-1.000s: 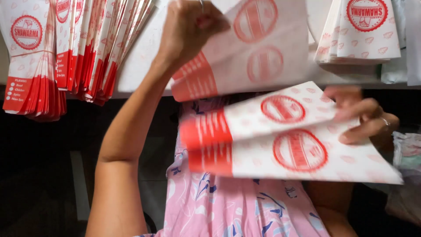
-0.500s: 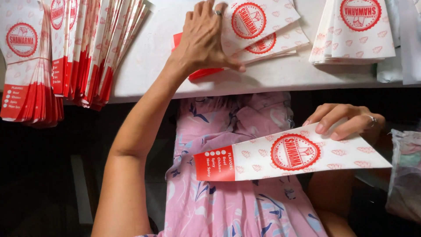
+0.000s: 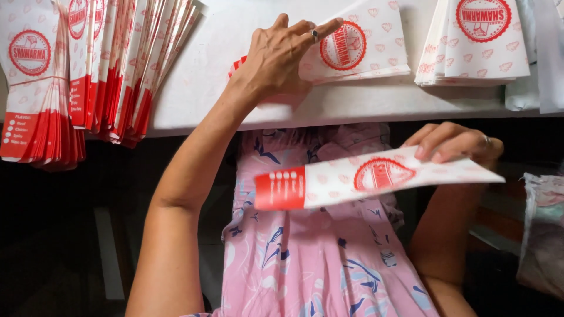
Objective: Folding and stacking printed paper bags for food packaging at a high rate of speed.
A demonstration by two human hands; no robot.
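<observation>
Left hand (image 3: 281, 58) rests palm-down on a small pile of flat paper sleeves (image 3: 358, 50) on the white table (image 3: 217, 76), fingers spread and lightly bent, dark ring on one finger. It presses the pile's left part, not gripping; hand hides the pile's red end mostly. Sleeves are thin white paper w/ faint pink pattern and a round red stamp, edges slightly fanned.

Right hand (image 3: 455, 144) pinches one paper sleeve (image 3: 364, 179) at its right end, fingers on top, thumb hidden under. Ring on one finger. The sleeve is long, flat, tapering toward the right, red block at its left end, round red print mid. It hangs below the table edge, over the person's lap, nearly level, a bit blurred.

Lap is in a pink floral dress (image 3: 317, 264), soft cloth w/ blue leaf print.

Left on table: a big fanned stack (image 3: 117, 64) of same sleeves, red ends overhanging the edge, crisp layered edges. Top right: another neat stack (image 3: 479, 41), apart from the pile under the hand. Far right, crinkly clear plastic bag (image 3: 543, 232), contents can't tell.
</observation>
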